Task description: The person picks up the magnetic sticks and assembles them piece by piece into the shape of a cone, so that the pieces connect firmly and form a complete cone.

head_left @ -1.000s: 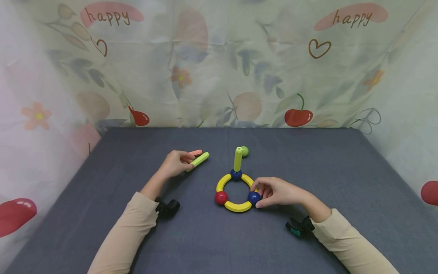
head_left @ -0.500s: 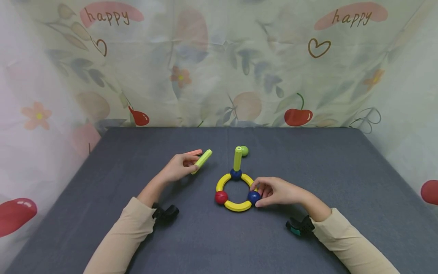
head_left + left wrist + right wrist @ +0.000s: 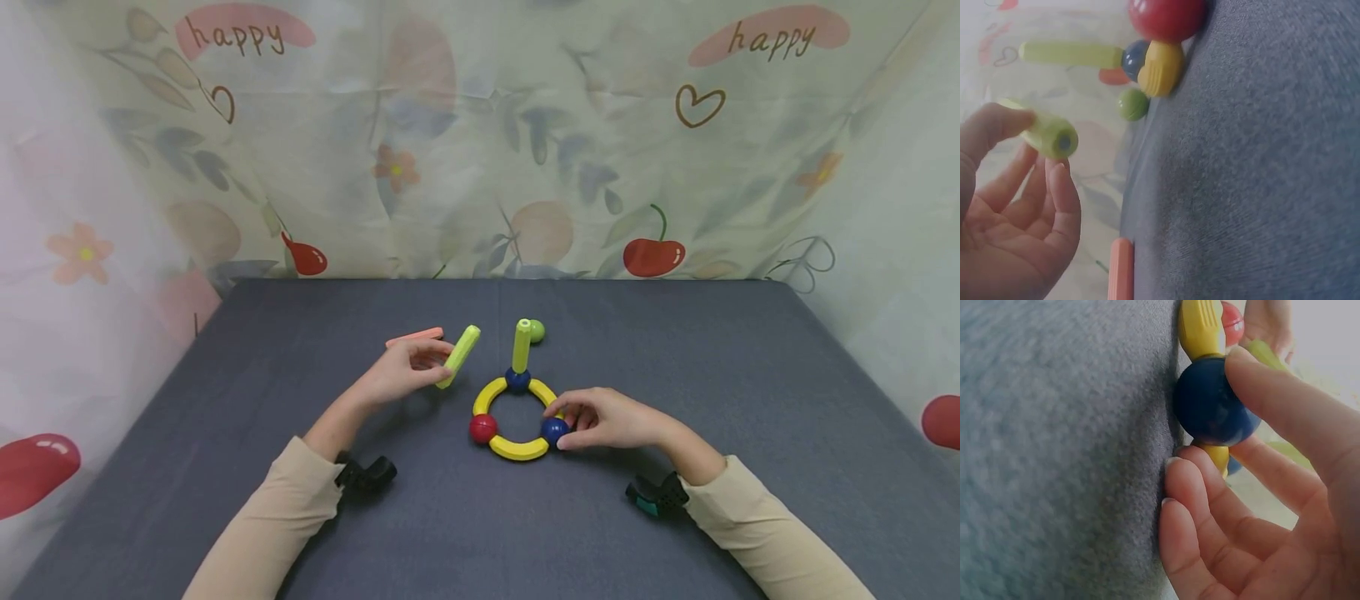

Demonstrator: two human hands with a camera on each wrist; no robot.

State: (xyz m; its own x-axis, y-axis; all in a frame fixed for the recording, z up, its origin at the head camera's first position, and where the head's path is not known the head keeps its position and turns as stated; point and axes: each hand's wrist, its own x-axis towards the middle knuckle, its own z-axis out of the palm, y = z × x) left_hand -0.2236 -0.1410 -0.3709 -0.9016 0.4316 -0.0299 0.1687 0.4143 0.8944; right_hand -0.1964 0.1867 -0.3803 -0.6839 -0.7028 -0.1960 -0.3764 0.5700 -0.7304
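Note:
Between thumb and fingers, my left hand point(image 3: 405, 371) pinches a light-green magnetic stick point(image 3: 460, 357), tilted and raised above the table. The left wrist view shows the end of this green stick point(image 3: 1063, 142) with a grey-blue centre. My right hand point(image 3: 618, 418) grips the near-right blue ball point(image 3: 555, 431) of a ring, thumb on one side and fingers on the other. Curved yellow rods point(image 3: 519, 450) join that ball to a red ball point(image 3: 483, 429) and a far blue ball point(image 3: 517, 380). A second light-green stick point(image 3: 522, 346) stands upright on the far blue ball.
A green ball point(image 3: 537, 331) sits behind the upright stick. Beyond my left hand lies a salmon-coloured stick point(image 3: 416, 337). Everything rests on a dark grey cloth-covered table point(image 3: 495, 533), with a printed curtain point(image 3: 480, 150) behind it.
My left hand has lifted the green stick off the table and carried it right, towards the ring, tilting it more upright. The ring has shifted very slightly; my right hand keeps its hold.

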